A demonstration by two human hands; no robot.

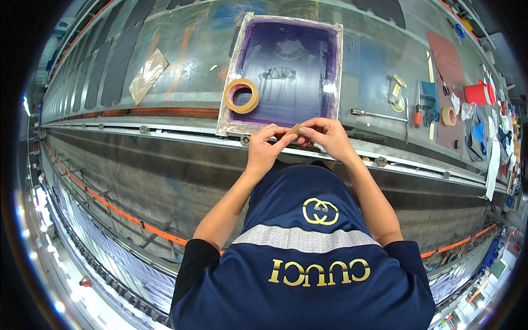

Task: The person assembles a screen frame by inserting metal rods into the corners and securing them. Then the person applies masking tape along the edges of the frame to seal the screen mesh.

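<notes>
A small tan piece, apparently tape, [293, 132] is pinched between the fingertips of my left hand [268, 144] and my right hand [328, 137]. Both hands meet at the near edge of a framed printing screen [333, 71], just in front of my body. The screen lies flat, with a purple border, a dark glossy middle and a faint dark pattern in it. On its near left part rests a roll of tan tape [254, 99], overlapping the frame's left side. My fingers hide part of the small piece.
A long metal rail [187, 137] edges the table. On the right lie a metal rod tool [379, 116], a red-handled tool [418, 116], another tape roll [449, 116], a brown sheet [444, 58] and a red container [478, 93]. A wrinkled tan sheet [147, 76] lies left.
</notes>
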